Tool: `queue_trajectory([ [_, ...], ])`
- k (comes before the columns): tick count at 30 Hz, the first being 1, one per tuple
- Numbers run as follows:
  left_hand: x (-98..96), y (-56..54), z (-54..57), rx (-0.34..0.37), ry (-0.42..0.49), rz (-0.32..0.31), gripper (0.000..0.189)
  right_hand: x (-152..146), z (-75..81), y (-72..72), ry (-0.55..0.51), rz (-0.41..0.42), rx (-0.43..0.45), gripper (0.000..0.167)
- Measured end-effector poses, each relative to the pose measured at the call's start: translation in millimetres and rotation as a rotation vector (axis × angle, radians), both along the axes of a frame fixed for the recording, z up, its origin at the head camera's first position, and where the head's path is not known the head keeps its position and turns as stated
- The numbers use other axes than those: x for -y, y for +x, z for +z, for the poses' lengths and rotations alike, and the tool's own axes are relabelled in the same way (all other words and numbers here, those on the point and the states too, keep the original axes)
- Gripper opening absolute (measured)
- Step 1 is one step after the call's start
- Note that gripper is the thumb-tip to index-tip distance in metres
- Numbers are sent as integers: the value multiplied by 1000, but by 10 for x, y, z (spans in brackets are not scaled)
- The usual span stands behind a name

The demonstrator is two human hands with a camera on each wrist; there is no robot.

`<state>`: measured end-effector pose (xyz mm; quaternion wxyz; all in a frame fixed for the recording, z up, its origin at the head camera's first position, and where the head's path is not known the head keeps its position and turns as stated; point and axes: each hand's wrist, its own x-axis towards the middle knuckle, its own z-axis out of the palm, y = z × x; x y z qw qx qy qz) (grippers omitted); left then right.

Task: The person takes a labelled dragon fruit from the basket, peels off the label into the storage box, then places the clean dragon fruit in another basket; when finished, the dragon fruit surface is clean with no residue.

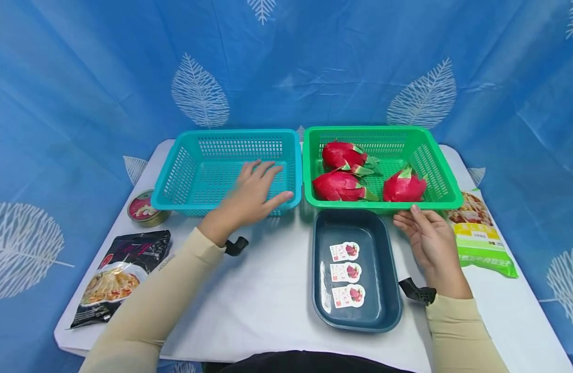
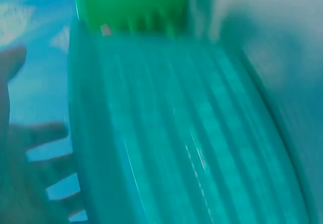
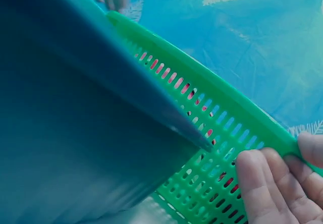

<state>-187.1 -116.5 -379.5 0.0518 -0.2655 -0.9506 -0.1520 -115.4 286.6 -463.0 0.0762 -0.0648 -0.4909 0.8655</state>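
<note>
My left hand (image 1: pixel 251 194) hovers over the front right part of the blue plastic basket (image 1: pixel 174 176), fingers spread and holding nothing. In the left wrist view, spread fingers (image 2: pixel 48 171) show beside the basket's ribbed side, somewhat blurred. At the front right rim of the green basket (image 1: pixel 310 186), my right hand (image 1: pixel 431 241) grips the edge. Its thumb (image 3: pixel 312 148) lies on the rim, with the other fingers against the slotted outer wall. Inside the green basket are three red dragon fruits: one at the back (image 1: pixel 340 154), another at front left (image 1: pixel 335 186), a third at right (image 1: pixel 402 187).
A dark blue tray (image 1: pixel 356 321) with three dragon-fruit stickers (image 1: pixel 346 273) stands before the green basket. On the left lie a round tin (image 1: pixel 148 210) and a black food packet (image 1: pixel 123 274). A green-and-yellow packet (image 1: pixel 482 238) lies at right.
</note>
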Motion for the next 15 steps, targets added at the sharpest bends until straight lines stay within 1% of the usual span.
queue_trajectory([
  [2,244,54,-11,45,-63,35,82,3,20,10,27,0,6,26],
  [3,358,80,-17,58,-76,50,83,7,30,12,37,1,8,27],
  [6,653,170,-35,71,-73,92,86,13,69,18,81,-1,21,30],
  [8,812,235,-50,70,-56,117,87,8,106,21,136,1,42,34],
  [10,952,300,-61,68,-37,136,88,-1,153,32,225,6,74,41],
  [12,1075,357,-77,60,-26,156,89,-19,207,56,339,12,112,49],
  [15,1227,426,-91,57,-15,181,89,-59,296,119,601,24,166,56],
])
